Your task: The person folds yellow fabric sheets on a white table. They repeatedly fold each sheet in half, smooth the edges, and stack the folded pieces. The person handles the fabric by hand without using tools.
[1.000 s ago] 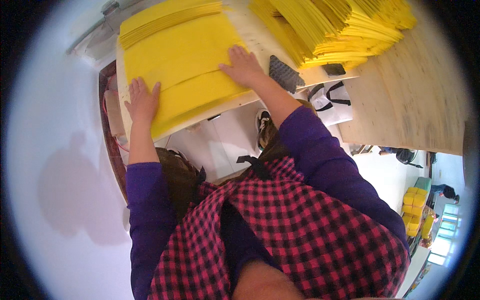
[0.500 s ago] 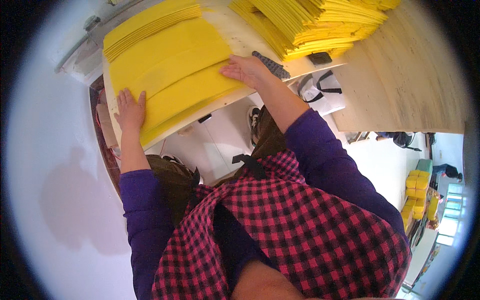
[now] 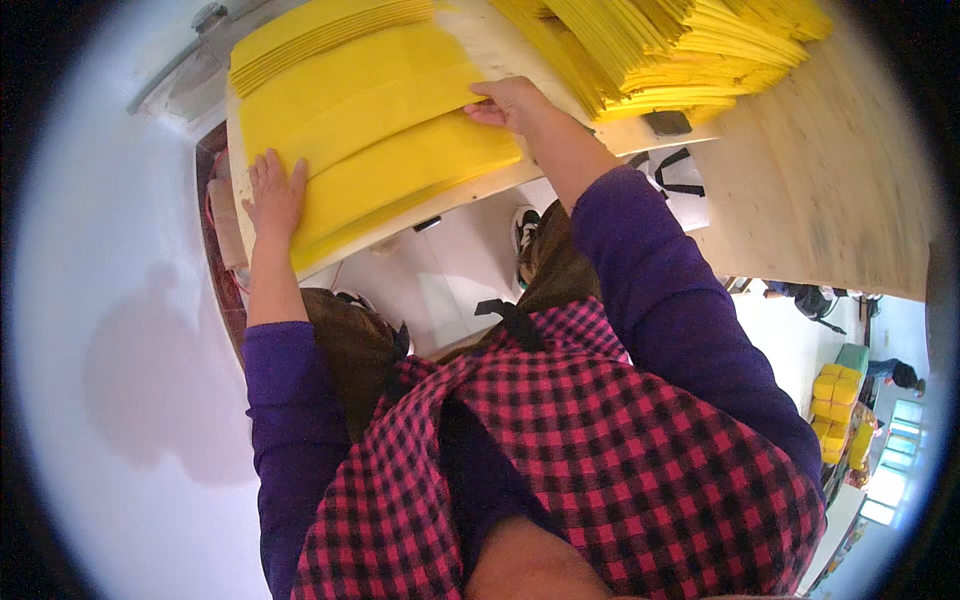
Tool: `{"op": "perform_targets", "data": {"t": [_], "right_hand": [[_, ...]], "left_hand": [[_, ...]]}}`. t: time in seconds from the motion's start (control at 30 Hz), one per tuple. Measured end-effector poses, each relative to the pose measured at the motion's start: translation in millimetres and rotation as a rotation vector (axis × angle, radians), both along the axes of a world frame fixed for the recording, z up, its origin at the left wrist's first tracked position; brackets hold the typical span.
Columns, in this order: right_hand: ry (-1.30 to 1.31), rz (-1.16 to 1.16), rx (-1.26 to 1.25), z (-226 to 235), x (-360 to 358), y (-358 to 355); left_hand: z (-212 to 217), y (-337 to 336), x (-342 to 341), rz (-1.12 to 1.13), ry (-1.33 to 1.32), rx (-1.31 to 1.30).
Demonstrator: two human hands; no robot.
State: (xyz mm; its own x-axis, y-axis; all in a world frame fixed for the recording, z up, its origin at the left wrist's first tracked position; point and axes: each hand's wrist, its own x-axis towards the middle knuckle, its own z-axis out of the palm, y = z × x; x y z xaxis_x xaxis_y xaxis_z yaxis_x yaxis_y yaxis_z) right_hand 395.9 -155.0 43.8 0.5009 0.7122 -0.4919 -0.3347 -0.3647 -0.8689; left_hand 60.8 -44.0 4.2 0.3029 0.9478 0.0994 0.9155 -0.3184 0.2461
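Yellow felt-like fabric sheets [image 3: 350, 110] lie overlapped in a layered stack on a pale wooden table [image 3: 455, 198]. At the stack's left edge, my left hand [image 3: 275, 200] rests with its fingers stretched out and the thumb apart. My right hand [image 3: 515, 103] pinches the right end of an upper yellow sheet at its overlapping edge, thumb and fingers together. Along the far side of the stack runs a band of narrow, stepped yellow edges [image 3: 335, 42].
A tall heap of folded yellow fabric [image 3: 670, 60] stands at the far right, a small black object [image 3: 668, 123] beside it. Under the table edge hangs a white bag with black handles [image 3: 685, 185]. A wooden panel [image 3: 820, 180] rises on the right. Yellow bundles [image 3: 835, 400] are stacked farther off.
My right hand has shifted to the upper sheet's edge, and its fingers have closed on it. My left hand stays at the left edge. The dark patterned cloth is now hidden by my right arm.
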Motion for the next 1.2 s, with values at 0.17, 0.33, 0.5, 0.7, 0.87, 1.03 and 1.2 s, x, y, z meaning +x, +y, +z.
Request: {"op": "perform_targets", "data": {"t": [0.17,0.33,0.5,0.7,0.87,1.03,1.2], "right_hand": [[-0.031,0.025,0.015,5.4,3.4,3.4],[-0.007,0.025,0.077,16.4,3.0,5.7],[0.011,0.026,0.048,27.5,-5.6,-0.4],[-0.024,0.076,0.008,23.0,-7.2,-35.2],[-0.061,0.167,-0.034,13.3,-2.4,-57.8],[-0.101,0.24,-0.048,9.7,5.6,-62.1],[-0.244,0.292,-0.071,4.4,21.4,-52.0]], "left_hand": [[25.9,-9.9,-17.3,-0.049,-0.372,0.31],[37.3,-49.5,-9.0,0.107,-1.532,-0.843],[34.4,-49.3,9.6,0.309,-2.121,-1.283],[34.9,-26.5,-11.4,0.417,-2.112,-0.955],[35.7,-20.7,-41.1,0.46,-1.851,-0.993],[35.2,-8.0,-49.6,0.415,-1.568,-1.012],[39.0,24.9,-60.0,0.376,-1.377,-1.134]]}}
